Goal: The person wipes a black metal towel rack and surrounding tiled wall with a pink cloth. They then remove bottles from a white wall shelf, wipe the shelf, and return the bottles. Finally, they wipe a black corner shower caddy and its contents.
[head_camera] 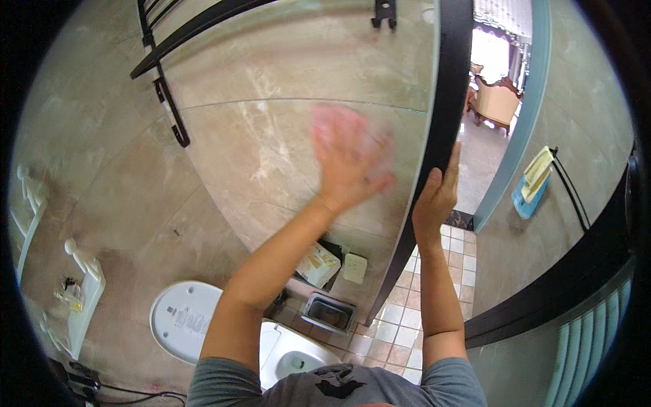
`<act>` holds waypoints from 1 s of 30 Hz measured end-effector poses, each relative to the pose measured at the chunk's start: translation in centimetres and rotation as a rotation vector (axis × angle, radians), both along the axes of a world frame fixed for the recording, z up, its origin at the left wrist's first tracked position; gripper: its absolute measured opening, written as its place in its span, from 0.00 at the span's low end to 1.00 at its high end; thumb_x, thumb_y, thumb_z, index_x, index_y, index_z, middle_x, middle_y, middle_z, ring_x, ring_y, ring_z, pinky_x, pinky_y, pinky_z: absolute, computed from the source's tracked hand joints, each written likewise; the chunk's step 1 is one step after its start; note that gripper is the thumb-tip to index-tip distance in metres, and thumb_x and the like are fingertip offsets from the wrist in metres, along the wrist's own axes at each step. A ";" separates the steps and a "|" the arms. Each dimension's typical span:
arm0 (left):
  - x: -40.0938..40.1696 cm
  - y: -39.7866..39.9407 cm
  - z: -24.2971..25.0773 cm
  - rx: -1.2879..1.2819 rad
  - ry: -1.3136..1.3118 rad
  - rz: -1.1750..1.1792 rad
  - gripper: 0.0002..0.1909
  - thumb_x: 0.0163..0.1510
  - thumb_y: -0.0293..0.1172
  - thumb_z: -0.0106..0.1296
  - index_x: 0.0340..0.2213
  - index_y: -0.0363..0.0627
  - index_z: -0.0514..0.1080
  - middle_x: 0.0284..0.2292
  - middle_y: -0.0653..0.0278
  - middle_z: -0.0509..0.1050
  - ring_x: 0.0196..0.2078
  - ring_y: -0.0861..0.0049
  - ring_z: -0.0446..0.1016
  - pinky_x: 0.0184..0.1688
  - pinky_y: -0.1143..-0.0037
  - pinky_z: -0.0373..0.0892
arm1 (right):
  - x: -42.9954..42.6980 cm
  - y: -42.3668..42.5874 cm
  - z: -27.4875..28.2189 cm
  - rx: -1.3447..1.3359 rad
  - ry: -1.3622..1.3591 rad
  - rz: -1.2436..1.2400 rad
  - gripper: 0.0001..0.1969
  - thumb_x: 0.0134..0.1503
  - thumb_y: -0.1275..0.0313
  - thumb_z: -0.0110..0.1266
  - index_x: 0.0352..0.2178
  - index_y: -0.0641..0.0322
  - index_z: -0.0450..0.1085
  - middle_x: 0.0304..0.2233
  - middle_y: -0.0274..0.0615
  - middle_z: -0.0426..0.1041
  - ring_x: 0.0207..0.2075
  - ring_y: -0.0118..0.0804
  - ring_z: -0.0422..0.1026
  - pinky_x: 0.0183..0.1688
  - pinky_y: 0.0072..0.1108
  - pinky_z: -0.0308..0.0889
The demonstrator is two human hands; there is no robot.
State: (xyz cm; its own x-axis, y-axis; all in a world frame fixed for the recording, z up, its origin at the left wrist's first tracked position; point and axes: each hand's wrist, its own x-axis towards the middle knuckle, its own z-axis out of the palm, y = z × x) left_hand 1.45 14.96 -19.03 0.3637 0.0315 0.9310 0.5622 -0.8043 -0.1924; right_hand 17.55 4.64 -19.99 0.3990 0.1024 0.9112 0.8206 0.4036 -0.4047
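Note:
My left hand (pixel 338 175) is raised in front of the tan marbled wall tiles (pixel 274 152), fingers spread and blurred by motion. Under its fingers shows a blurred pink cloth (pixel 330 122); its edges are hard to make out. My right hand (pixel 435 208) grips the edge of a black upright frame (pixel 452 76), thumb on one side and fingers along the other. Both arms reach up, the left bent at the elbow and the right nearly straight.
Below stands a white toilet (pixel 285 351) with raised lid (pixel 183 320), beside a bin (pixel 329 313) and tissue pack (pixel 320 267). A black towel rack (pixel 198 30) projects above. White shelves (pixel 86 290) are left; cloths (pixel 534 178) hang right. An armchair (pixel 496 104) shows through the doorway.

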 end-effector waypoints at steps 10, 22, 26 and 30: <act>-13.0 11.6 3.5 -0.124 -0.612 0.252 0.35 0.59 0.43 0.51 0.65 0.47 0.56 0.68 0.45 0.47 0.70 0.45 0.42 0.69 0.56 0.41 | 0.1 -0.2 -0.3 -0.013 0.004 -0.013 0.26 0.69 0.68 0.36 0.65 0.70 0.54 0.65 0.58 0.58 0.66 0.55 0.58 0.66 0.32 0.52; -19.4 19.9 -14.0 -1.110 -1.507 0.574 0.29 0.66 0.53 0.38 0.61 0.49 0.62 0.61 0.47 0.62 0.63 0.50 0.59 0.64 0.56 0.54 | 0.3 0.3 -1.4 -0.063 0.066 -0.081 0.25 0.69 0.68 0.37 0.63 0.74 0.55 0.63 0.63 0.59 0.62 0.55 0.61 0.64 0.31 0.54; -19.1 19.4 -8.7 -0.310 -1.162 0.651 0.25 0.64 0.46 0.44 0.56 0.42 0.66 0.56 0.44 0.66 0.57 0.47 0.63 0.59 0.54 0.59 | 2.0 1.0 -2.0 -0.051 -0.075 -0.229 0.25 0.70 0.68 0.36 0.62 0.75 0.56 0.62 0.65 0.59 0.61 0.59 0.62 0.63 0.34 0.57; -14.4 14.6 -8.6 -0.179 -1.093 0.606 0.18 0.64 0.36 0.46 0.51 0.40 0.68 0.48 0.44 0.69 0.52 0.47 0.64 0.58 0.57 0.58 | 2.4 0.3 -2.4 -0.118 0.007 -0.269 0.25 0.69 0.69 0.37 0.62 0.75 0.56 0.64 0.64 0.57 0.63 0.59 0.60 0.65 0.34 0.55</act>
